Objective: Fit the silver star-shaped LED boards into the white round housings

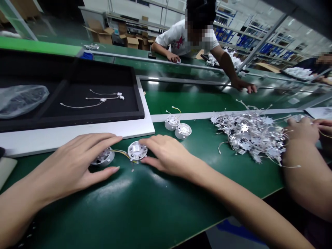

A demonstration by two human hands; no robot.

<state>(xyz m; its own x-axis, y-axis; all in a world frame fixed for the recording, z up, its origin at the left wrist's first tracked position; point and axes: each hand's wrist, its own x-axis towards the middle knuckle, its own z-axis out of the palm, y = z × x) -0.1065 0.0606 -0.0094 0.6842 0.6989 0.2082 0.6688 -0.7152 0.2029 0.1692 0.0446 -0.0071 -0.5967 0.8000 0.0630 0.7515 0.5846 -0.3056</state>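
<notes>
Low in the frame, the left hand (75,162) lies flat on the green bench (145,207). Its fingers are spread wide, forefinger above and thumb below a white round housing (105,158) that sits half under the fingertips. It touches the housing rather than gripping it. Just right of that, thin yellow wires (120,152) run sideways to a round disc (137,151), so the joined pair lies left to right between the two hands. The right hand (169,155) comes in from the right, its fingers narrow, forefinger and thumb closed on the disc's near edge. It is the nearer hand to the disc.

Farther up, two more housings (178,127) sit touching. At the right, beside a co-worker's hand (302,129), is a heap of star-shaped plates (251,136). At upper left, a black tray (77,119) holds small wired parts (103,99).
</notes>
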